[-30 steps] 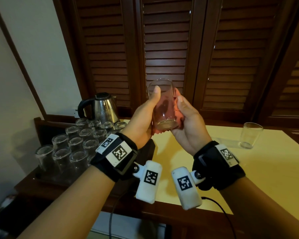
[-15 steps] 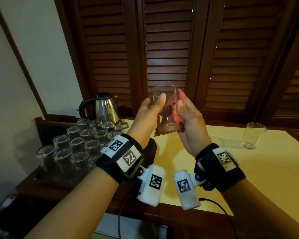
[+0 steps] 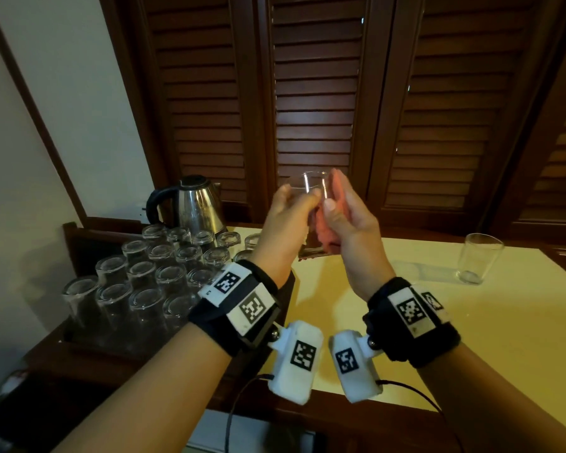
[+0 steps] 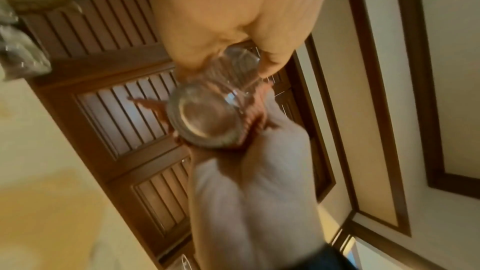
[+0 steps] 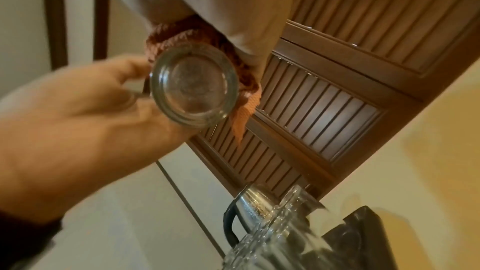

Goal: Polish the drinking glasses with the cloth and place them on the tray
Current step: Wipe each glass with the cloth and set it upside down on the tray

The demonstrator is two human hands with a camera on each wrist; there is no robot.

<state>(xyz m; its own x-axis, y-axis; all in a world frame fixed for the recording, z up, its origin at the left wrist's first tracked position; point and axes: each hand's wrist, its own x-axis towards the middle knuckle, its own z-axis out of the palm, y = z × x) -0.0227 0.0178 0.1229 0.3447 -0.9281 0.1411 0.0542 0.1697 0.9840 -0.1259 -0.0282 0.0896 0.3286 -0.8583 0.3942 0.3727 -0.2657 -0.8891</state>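
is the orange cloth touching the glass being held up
Touching: the right wrist view shows the orange woven cloth pressed against the clear drinking glass.

glass: clear, smooth, glossy
cloth: orange woven fabric – coarse, matt
kettle: brushed metal (black plastic handle)
shutters: dark wood – semi-gloss
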